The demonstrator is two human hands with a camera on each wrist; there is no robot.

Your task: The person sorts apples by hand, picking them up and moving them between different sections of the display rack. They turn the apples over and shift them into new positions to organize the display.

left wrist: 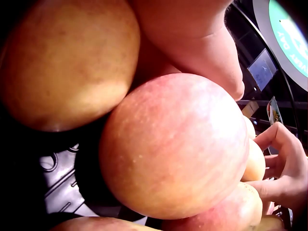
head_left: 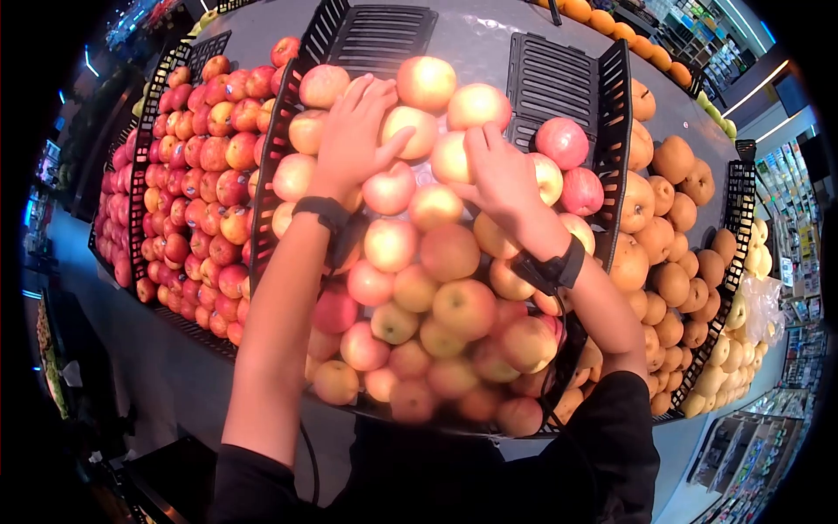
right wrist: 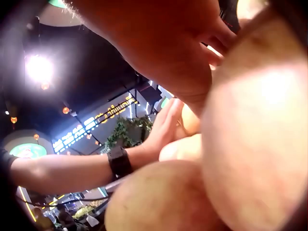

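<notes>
Red-and-yellow apples (head_left: pixel 390 244) lie heaped in a black slatted crate. My left hand (head_left: pixel 356 131) rests on the far left of the heap, its fingers extended forward and the thumb lying against a yellowish apple (head_left: pixel 412 122). To the right, my right hand (head_left: pixel 504 179) grips a pale yellow-pink apple (head_left: pixel 450 158), fingers over its top and thumb on the near side. Close below the left hand, the left wrist view shows a large pink apple (left wrist: pixel 175 149). In the right wrist view a big apple (right wrist: pixel 260 130) hides part of the right fingers.
The crate's black side walls (head_left: pixel 615 131) rise on both sides. Redder apples (head_left: pixel 214 153) fill the left section, brown round fruit (head_left: pixel 672 227) the right one. Black slatted panels (head_left: pixel 554 83) lie on the grey surface behind. Both wrists wear black bands with cables.
</notes>
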